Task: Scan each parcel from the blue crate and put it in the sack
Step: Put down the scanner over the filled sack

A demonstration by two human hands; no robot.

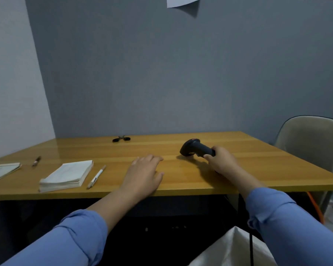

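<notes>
Hands (142,174) (222,160), scanner (195,148), wooden table (267,167), grey wall (161,73).

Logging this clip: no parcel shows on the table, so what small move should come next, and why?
Probably the left hand leaves the table to fetch a parcel: it lies flat and empty, the right hand grips the scanner, and no parcel or crate is in view.

The white sack (229,252) is cut off by the bottom edge. The handle end of the scanner (194,147) is hidden inside the right grip (222,160). A notepad (2,171) runs off the left edge, a chair (313,144) off the right, a paper sheet (181,0) off the top.
</notes>
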